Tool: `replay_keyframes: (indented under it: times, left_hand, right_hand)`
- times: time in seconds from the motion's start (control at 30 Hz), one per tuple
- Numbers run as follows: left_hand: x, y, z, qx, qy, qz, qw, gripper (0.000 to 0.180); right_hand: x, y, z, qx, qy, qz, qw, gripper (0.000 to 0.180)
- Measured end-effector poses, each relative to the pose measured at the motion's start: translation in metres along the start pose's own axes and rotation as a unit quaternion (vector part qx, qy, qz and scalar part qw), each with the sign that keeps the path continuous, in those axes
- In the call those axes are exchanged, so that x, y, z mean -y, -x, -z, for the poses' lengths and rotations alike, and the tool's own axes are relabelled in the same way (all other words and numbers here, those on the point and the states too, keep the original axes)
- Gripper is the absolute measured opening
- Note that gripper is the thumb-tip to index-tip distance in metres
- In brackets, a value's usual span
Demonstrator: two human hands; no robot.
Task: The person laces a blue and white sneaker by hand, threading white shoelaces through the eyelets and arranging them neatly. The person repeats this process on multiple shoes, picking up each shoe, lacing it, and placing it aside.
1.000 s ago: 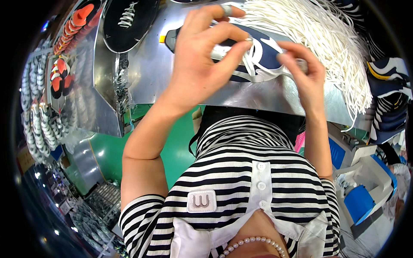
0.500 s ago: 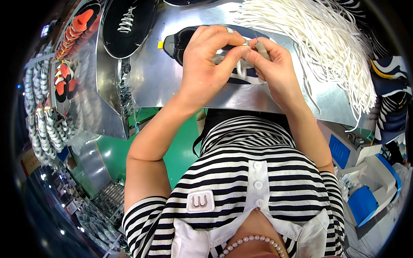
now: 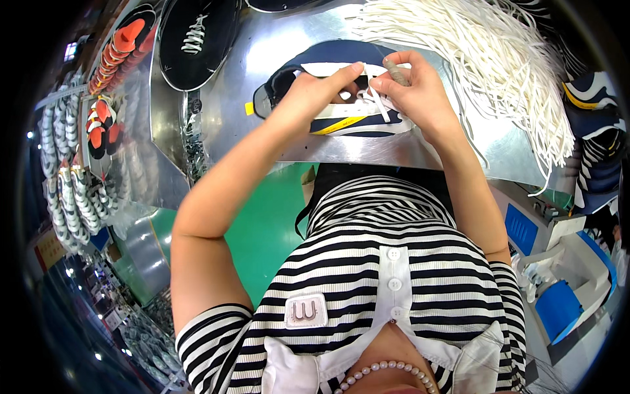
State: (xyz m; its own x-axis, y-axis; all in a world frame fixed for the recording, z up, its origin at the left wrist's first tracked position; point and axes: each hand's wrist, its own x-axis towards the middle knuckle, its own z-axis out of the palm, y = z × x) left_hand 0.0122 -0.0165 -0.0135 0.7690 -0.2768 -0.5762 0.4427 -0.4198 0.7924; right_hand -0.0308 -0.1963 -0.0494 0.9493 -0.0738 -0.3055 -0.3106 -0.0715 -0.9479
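A navy and white shoe upper lies flat on the shiny metal table. My left hand rests on its left part and pinches a white lace near the eyelets. My right hand sits over the upper's right part, fingers closed around a small grey tool and touching the same lace. Both hands meet above the lacing area, hiding most of it.
A big bundle of white laces spreads over the table's right side. A black upper with white lacing lies at the far left. Orange and black shoe parts hang on racks at left. Blue bins stand at lower right.
The hands lowered the shoe upper from in front of the camera down flat on the table. Both hands came together over its lacing area.
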Motion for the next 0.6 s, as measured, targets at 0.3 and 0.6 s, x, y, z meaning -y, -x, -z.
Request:
replay_keyframes:
  times: [0.3, 0.6]
  left_hand:
    - [0.027, 0.011, -0.017, -0.105, 0.012, -0.266, 0.958, 0.017]
    - [0.025, 0.015, -0.021, -0.127, 0.041, -0.245, 0.960, 0.014]
  right_hand:
    - [0.016, 0.026, -0.002, 0.007, 0.112, 0.086, 0.990, 0.040]
    - [0.011, 0.039, 0.012, -0.012, 0.181, 0.158, 0.971, 0.019]
